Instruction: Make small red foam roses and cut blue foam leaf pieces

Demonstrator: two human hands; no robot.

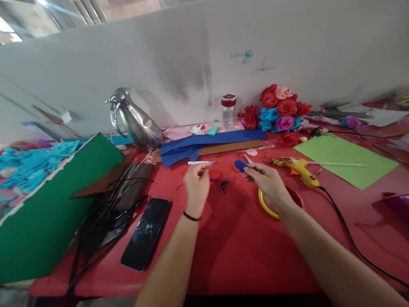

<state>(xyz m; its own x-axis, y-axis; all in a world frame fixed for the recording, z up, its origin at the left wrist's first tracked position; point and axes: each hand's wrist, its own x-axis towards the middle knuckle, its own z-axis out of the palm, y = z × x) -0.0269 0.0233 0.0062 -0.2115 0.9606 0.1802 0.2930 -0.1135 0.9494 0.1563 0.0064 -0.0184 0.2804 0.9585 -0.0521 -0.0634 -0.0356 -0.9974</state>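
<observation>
My right hand (266, 181) pinches a small dark blue piece of paper (240, 165) between thumb and fingers. A pale pointed tip (248, 159) shows just behind that piece; whether it is held too, I cannot tell. My left hand (196, 184), a black band at its wrist, has its fingers curled together, and whatever they may hold is hidden. Just beyond those fingers lies a white pen (201, 162). Between the hands is a dark blue scrap (225, 185) on the red table (236, 251). Partly under my right forearm sits a yellow ring-shaped object (266, 205).
A yellow glue gun (300, 168) with a trailing cord lies right, beside green paper (348, 160). Blue paper strips (211, 143), a steel jug (137, 121), a lidded jar (228, 111) and paper flowers (281, 108) line the back. At left are a phone (146, 233) and a green board (60, 217).
</observation>
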